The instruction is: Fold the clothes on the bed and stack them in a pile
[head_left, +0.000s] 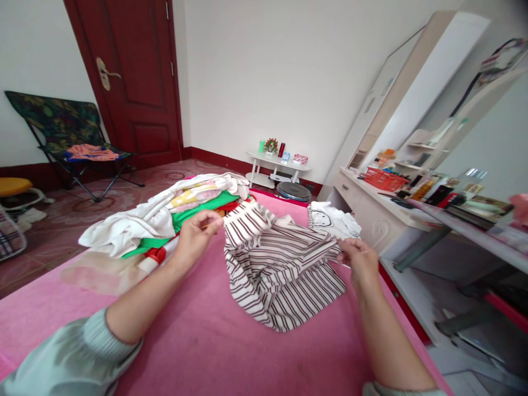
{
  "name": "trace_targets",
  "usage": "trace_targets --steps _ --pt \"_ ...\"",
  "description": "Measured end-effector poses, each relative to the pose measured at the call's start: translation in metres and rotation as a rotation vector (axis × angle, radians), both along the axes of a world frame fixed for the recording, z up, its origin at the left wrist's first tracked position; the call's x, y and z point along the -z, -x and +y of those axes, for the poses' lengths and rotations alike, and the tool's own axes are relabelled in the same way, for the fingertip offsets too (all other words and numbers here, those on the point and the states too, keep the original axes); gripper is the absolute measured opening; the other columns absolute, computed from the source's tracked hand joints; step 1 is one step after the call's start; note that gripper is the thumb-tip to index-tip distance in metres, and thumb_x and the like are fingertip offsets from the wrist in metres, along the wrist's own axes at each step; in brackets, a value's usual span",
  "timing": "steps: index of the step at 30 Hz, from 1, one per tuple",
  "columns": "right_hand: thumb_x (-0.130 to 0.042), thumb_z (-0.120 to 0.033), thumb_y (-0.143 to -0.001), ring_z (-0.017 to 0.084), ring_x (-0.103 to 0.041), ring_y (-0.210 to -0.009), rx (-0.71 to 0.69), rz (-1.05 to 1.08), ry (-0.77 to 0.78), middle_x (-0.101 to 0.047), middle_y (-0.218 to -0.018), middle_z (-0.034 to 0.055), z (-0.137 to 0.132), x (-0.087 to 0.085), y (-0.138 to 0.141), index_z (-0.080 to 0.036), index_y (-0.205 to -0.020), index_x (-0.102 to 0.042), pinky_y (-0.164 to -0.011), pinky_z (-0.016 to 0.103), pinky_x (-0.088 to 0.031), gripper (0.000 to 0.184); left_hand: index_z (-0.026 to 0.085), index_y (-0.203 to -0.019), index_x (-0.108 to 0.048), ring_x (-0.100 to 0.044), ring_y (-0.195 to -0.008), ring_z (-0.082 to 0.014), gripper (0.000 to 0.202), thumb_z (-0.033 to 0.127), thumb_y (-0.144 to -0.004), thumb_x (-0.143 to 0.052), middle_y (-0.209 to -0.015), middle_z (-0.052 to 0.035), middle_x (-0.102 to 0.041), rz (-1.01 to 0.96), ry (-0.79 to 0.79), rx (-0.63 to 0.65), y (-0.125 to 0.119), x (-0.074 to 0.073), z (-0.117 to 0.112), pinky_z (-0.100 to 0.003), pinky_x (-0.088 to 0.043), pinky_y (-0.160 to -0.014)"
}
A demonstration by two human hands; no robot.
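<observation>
1. The room has white walls, a dark red door at 11 o'clock and a patterned floor. The work surface is a pink bed cover that fills the lower part of the view
2. The striped garment, white with dark stripes, lies crumpled on the cover at the centre, between my two hands
3. My left hand is at 9 o'clock of the garment. The fingers are closed in a pinch at its upper left edge
4. My right hand is at 3 o'clock of the garment. The fingers are closed on its right edge, and the fabric is drawn up slightly at that point
5. A pile of clothes, white, green, yellow and red, rests at 10 o'clock of the garment, just behind my left hand
6. A white printed garment lies at 1 o'clock, touching the striped one
7. A folding chair stands at 10 o'clock by the wall
8. A small white table stands at 12 o'clock against the far wall
9. A white dresser at 2 o'clock carries a red basket
</observation>
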State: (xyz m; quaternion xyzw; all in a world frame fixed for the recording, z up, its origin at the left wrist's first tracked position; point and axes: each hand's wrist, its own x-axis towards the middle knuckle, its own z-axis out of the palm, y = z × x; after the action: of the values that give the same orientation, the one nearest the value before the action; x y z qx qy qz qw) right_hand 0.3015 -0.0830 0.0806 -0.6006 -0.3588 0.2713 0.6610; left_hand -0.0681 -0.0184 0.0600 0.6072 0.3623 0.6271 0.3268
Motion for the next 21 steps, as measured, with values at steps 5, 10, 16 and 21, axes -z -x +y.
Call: trace_targets --steps 5,10,16,21 --pt "-0.075 -0.021 -0.049 0.005 -0.040 -0.031 0.021 0.337 -0.203 -0.049 -0.043 -0.0086 -0.007 -0.025 0.008 -0.016 -0.060 -0.052 -0.031 0.017 -0.033 0.026 0.018 -0.074 -0.053 -0.052 -0.059 -0.0111 0.031 0.043 -0.067 -0.071 -0.066 0.0022 -0.054 -0.335 0.191 -0.093 0.024 0.005 0.020 -0.020 -0.042 -0.054" --pt "-0.077 -0.022 -0.056 0.008 -0.053 -0.040 -0.166 0.320 -0.261 -0.051 -0.051 -0.0081 -0.018 -0.051 0.039 -0.016 -0.066 -0.055 -0.041 0.020 -0.048 0.026 0.019 -0.083 -0.057 -0.058 -0.077 -0.0155 0.023 0.041 -0.079 -0.060 -0.081 -0.0016 -0.059 -0.090 0.041 -0.121 0.001 -0.008 -0.003 -0.024 -0.047 -0.065" --pt "-0.070 -0.028 -0.073 0.006 -0.048 -0.041 -0.650 0.198 -0.198 -0.056 -0.055 -0.0044 -0.063 -0.080 0.104 -0.017 -0.074 -0.057 -0.038 0.015 -0.038 0.017 0.025 -0.137 -0.040 -0.042 -0.127 -0.0273 0.070 0.042 -0.075 -0.068 -0.141 -0.0098 -0.043 0.471 -0.147 0.166 -0.038 -0.026 -0.053 -0.041 -0.039 -0.101" --pt "-0.068 -0.032 -0.075 0.008 -0.052 -0.049 -0.762 0.240 -0.217 -0.058 -0.061 -0.0036 -0.076 -0.082 0.131 -0.020 -0.076 -0.055 -0.045 0.018 -0.043 0.017 0.022 -0.107 -0.066 -0.062 -0.097 -0.0270 0.041 0.040 -0.070 -0.072 -0.103 -0.0055 -0.068 0.595 -0.023 0.446 -0.044 -0.036 -0.066 -0.042 -0.045 -0.094"
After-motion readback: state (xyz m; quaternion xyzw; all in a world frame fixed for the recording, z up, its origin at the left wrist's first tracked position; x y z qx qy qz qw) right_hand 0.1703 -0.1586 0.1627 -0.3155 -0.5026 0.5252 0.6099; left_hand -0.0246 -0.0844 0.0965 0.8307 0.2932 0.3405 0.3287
